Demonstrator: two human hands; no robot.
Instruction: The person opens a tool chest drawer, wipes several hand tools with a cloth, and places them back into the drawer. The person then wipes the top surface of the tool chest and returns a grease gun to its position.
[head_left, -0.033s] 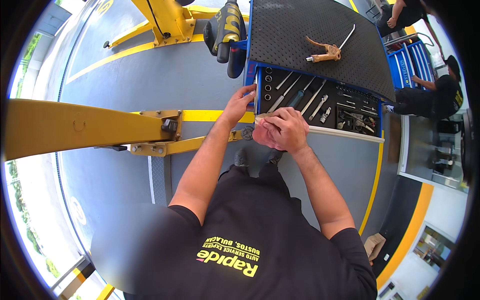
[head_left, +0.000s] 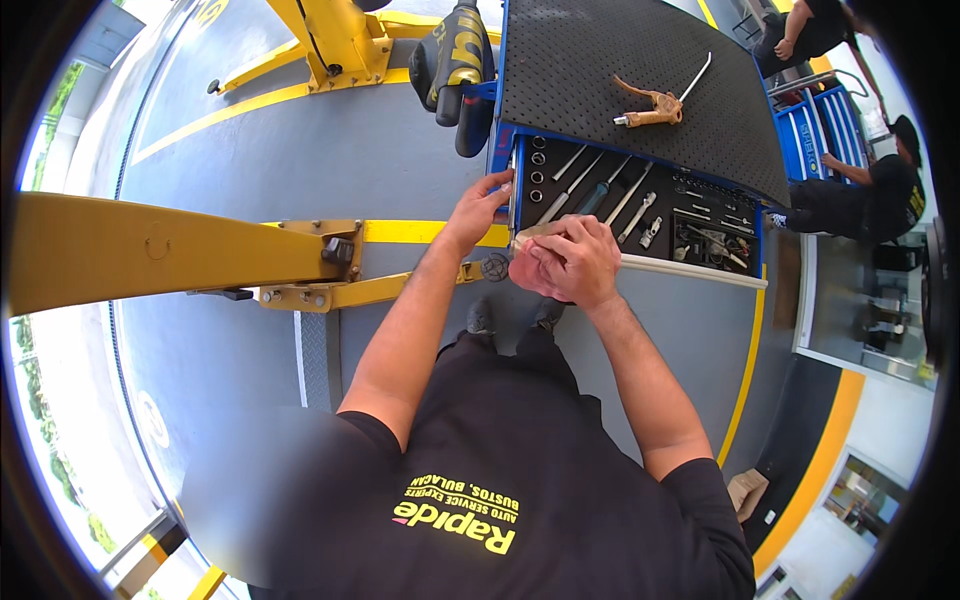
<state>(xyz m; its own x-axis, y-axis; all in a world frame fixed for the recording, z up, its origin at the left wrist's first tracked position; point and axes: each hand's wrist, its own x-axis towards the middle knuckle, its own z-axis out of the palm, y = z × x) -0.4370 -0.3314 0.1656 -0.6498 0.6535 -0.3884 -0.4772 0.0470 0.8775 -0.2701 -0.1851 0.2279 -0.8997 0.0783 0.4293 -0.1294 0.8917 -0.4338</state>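
Nothing is being shifted between the two views: the drawer (head_left: 640,205) edge is being gripped by the left hand (head_left: 480,205), while the right hand (head_left: 570,262) is curled, perhaps around a pale strip (head_left: 690,270)

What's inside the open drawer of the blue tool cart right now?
The open drawer holds a column of sockets, several long screwdriver-like tools and small parts at its right end. The right hand and left hand cover its near left corner, so anything there is hidden.

Blue tool cart (head_left: 502,130) with black dotted mat (head_left: 600,70) — yellow lift arm (head_left: 150,250), grey floor (head_left: 300,150) striped yellow.
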